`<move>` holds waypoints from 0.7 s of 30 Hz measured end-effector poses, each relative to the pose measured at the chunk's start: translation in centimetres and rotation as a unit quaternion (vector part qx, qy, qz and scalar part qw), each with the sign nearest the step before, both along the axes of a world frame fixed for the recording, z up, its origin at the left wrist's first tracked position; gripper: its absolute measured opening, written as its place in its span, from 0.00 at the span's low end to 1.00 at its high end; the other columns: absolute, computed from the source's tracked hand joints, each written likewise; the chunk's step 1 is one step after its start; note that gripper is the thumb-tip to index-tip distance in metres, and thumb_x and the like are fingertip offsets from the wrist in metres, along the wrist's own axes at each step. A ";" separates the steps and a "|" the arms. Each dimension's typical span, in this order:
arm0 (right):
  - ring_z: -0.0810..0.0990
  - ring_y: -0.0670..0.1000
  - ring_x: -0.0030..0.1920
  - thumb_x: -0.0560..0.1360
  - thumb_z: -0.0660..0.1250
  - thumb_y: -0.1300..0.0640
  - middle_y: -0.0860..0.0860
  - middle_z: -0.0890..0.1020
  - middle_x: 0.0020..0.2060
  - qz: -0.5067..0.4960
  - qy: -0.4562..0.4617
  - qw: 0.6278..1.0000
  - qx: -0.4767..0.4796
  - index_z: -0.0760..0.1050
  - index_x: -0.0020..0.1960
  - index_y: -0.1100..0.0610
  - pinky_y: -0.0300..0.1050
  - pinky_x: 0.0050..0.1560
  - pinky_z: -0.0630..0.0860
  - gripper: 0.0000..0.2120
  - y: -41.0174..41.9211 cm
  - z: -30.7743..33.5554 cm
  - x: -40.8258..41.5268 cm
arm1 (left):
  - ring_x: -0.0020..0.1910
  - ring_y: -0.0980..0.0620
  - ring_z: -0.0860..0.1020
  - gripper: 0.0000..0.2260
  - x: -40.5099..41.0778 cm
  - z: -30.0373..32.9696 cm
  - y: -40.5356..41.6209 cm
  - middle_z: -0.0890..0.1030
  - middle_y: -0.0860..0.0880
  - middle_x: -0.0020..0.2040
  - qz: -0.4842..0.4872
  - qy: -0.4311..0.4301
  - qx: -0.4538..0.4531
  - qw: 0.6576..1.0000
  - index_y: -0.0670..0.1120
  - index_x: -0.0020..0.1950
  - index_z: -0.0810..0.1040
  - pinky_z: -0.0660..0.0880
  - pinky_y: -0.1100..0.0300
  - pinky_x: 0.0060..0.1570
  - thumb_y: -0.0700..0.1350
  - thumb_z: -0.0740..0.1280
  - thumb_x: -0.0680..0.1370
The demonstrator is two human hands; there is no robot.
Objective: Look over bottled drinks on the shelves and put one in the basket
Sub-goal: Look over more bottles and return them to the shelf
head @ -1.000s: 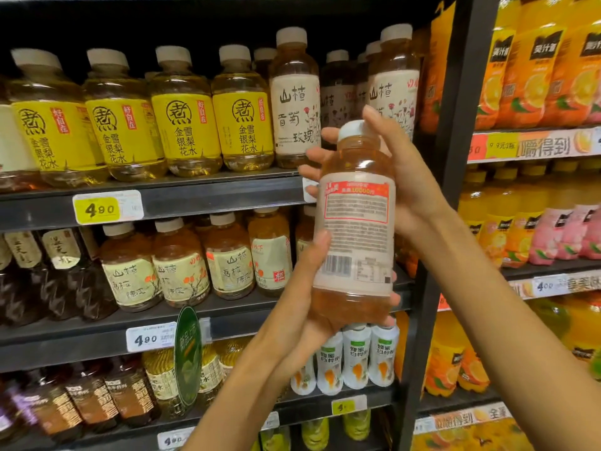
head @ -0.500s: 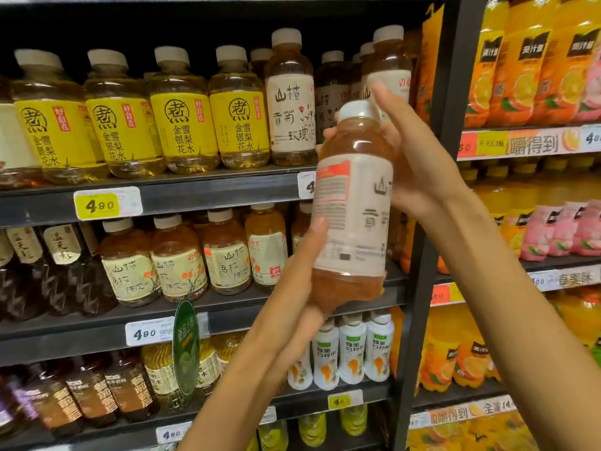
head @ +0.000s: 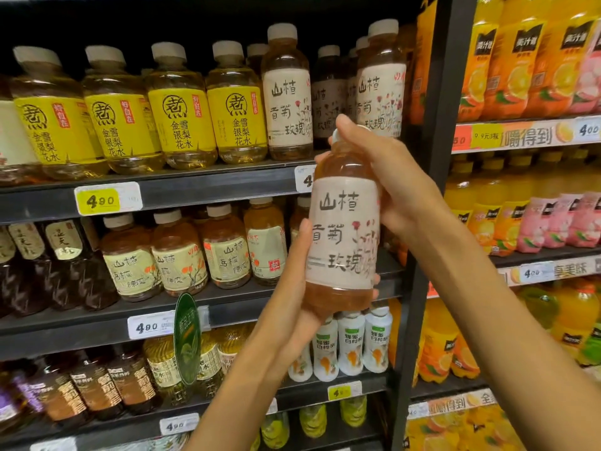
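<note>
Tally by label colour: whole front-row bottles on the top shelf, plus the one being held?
Yellow-label bottles: 4
White-label bottles on the shelf: 2
Held white-label bottle: 1
Total: 7
The cut-off bottle at the left edge is left out.

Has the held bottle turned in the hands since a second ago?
Yes. The held bottle has rotated about its upright axis: its barcode side faced the camera before, its front label does now. It remains in front of the shelf upright.
</note>
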State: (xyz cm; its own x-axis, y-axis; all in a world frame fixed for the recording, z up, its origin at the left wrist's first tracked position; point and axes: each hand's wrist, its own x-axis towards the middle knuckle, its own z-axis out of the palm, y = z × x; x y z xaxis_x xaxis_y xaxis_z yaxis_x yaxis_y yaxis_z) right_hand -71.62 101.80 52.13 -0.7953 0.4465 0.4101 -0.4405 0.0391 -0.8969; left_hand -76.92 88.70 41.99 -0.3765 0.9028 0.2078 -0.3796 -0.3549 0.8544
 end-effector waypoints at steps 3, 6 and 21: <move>0.84 0.49 0.44 0.76 0.68 0.46 0.53 0.86 0.43 0.020 -0.040 0.999 -0.001 0.80 0.45 0.54 0.43 0.45 0.82 0.11 0.3 -0.1 0.2 | 0.49 0.41 0.83 0.31 0.3 -0.4 -0.1 0.81 0.38 0.59 -0.003 -0.046 0.009 0.999 0.46 0.69 0.73 0.80 0.49 0.45 0.64 0.63 0.73; 0.83 0.51 0.46 0.74 0.68 0.48 0.54 0.84 0.43 0.098 -0.045 0.990 -0.091 0.78 0.50 0.57 0.46 0.49 0.80 0.12 0.2 -0.2 0.4 | 0.45 0.41 0.82 0.32 0.5 -0.2 -0.5 0.81 0.36 0.53 -0.080 -0.117 0.002 0.990 0.41 0.68 0.74 0.80 0.50 0.41 0.64 0.62 0.75; 0.84 0.49 0.40 0.77 0.66 0.49 0.52 0.86 0.39 -0.007 0.004 1.000 0.004 0.78 0.47 0.56 0.42 0.44 0.80 0.10 0.0 -1.8 0.1 | 0.65 0.44 0.76 0.35 0.9 -1.2 -0.5 0.79 0.46 0.64 0.070 0.073 -0.034 0.994 0.52 0.69 0.72 0.72 0.45 0.65 0.70 0.66 0.68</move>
